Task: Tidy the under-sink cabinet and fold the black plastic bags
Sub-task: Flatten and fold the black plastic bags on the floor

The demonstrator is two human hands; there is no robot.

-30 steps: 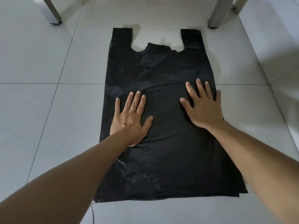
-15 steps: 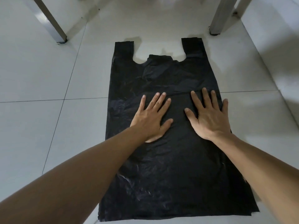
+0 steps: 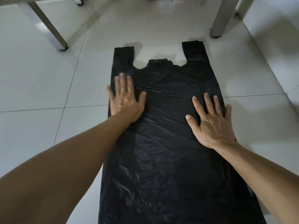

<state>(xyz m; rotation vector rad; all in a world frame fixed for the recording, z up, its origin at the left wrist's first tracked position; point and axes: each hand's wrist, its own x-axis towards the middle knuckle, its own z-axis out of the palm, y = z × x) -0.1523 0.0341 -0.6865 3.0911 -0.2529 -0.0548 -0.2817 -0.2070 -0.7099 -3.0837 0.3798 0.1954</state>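
The black plastic bag lies spread flat on the tiled floor, its long axis running straight away from the person: the two handle loops point to the far end, toward the metal table legs, and the closed bottom runs out of view at the near edge. Both hands rest on the bag's middle stretch, palms down, neither grip closed on anything. The left hand lies on the bag's left margin with fingers straight and spread, its little finger at or just over the left edge, fingertips reaching toward the left handle; it is blurred, so finer detail cannot be told. The right hand lies on the bag's right margin, a little nearer the person than the left hand, fingers fanned flat and the little finger close to the right edge. The right handle stands well beyond it. The film between the hands shows shallow creases; nearer the person it is more wrinkled. By my judgement this is smoothing before a first fold, and that fold turns on the long axis: each hand sits by its own long edge, so either could draw its side across the centre line.
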